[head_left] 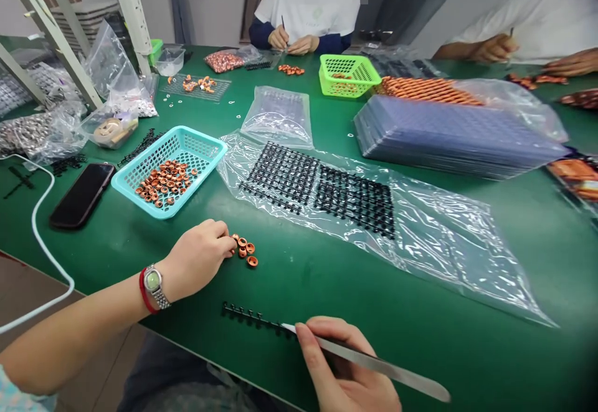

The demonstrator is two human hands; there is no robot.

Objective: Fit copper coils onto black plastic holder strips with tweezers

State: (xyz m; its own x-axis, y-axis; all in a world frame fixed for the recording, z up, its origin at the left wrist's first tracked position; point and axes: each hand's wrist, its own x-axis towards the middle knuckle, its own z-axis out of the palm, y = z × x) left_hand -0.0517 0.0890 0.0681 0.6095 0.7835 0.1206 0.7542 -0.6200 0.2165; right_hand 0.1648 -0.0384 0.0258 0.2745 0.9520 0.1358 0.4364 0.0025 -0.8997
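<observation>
My left hand (199,256), with a watch and a red band at the wrist, rests on the green table, its fingertips closed at a small cluster of orange rings (245,250). My right hand (343,368) grips steel tweezers (374,365) near the table's front edge. The tweezer tip touches the right end of a black plastic strip (250,317) lying flat on the table. A turquoise basket (205,153) holding several orange rings sits left of centre, beyond my left hand.
Black part grids lie on a clear plastic bag (420,237) at centre. A phone (81,195) and white cable (40,237) are at left. A tray stack (448,138), green basket (348,75) and bags stand farther back. Two other people work at the far side.
</observation>
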